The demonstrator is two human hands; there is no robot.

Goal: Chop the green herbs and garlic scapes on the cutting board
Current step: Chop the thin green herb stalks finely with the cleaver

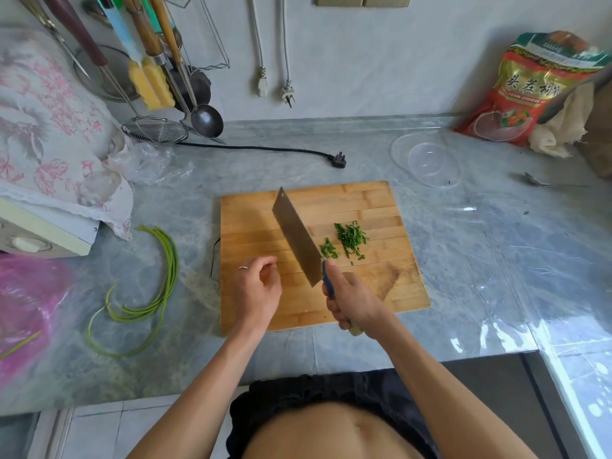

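Observation:
A wooden cutting board (364,200) lies on the grey counter. Chopped green herbs (349,238) sit in a small pile right of the board's middle. My right hand (352,301) grips the handle of a cleaver (296,236), whose blade slants up and left above the board, just left of the herbs. My left hand (256,289) hovers over the board's left side, fingers loosely curled, holding nothing. Whole garlic scapes (152,293) lie curved on the counter, left of the board.
A clear plastic bowl (430,160) and a spoon (543,183) sit behind the board to the right, a red bag (533,91) in the corner. A black plug and cord (337,159) lie behind the board. Hanging utensils, a strainer (154,130) and a cloth-covered appliance (49,134) stand left. Pink bag (23,309) at far left.

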